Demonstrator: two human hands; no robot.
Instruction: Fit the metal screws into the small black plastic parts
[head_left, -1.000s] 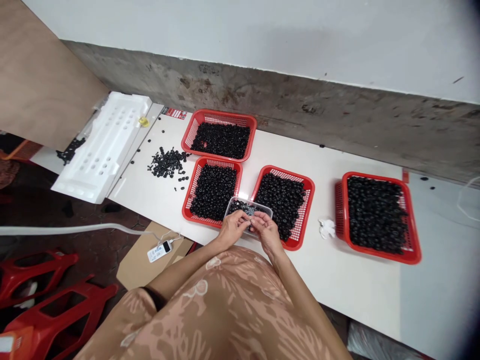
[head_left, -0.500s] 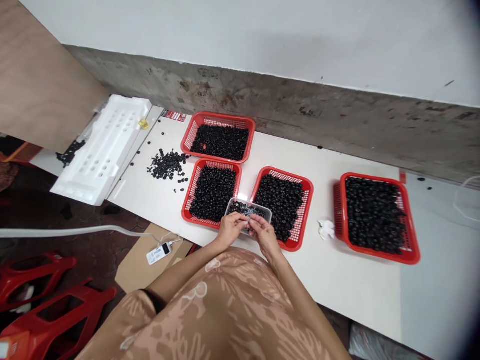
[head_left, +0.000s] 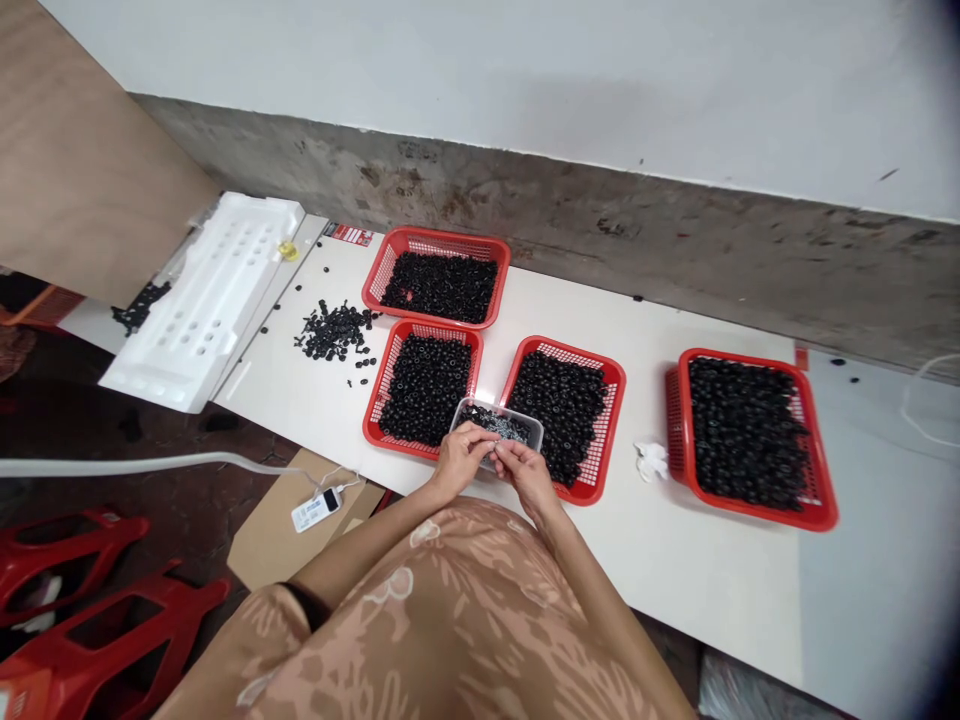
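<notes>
My left hand (head_left: 460, 460) and my right hand (head_left: 528, 473) meet at the fingertips over the near edge of a clear plastic tub (head_left: 534, 432). Both are pinched closed; whatever sits between the fingers is too small to make out. Small black pieces and silvery metal bits (head_left: 504, 425) fill the tub. It rests between two red baskets. The left basket (head_left: 369, 420) and the right basket (head_left: 616, 400) are both heaped with small round black parts.
Another red basket (head_left: 435, 236) of tiny black pieces stands behind, and a fourth (head_left: 823, 470) is far right. Loose black parts (head_left: 334, 332) lie on the white table (head_left: 675, 580). White foam (head_left: 217, 290) lies left, crumpled white tissue (head_left: 651, 461) right. Red stools (head_left: 127, 630) stand below.
My right hand's fingers have drawn closer together at the pinch. Both hands stay over the tub, and the baskets have not moved.
</notes>
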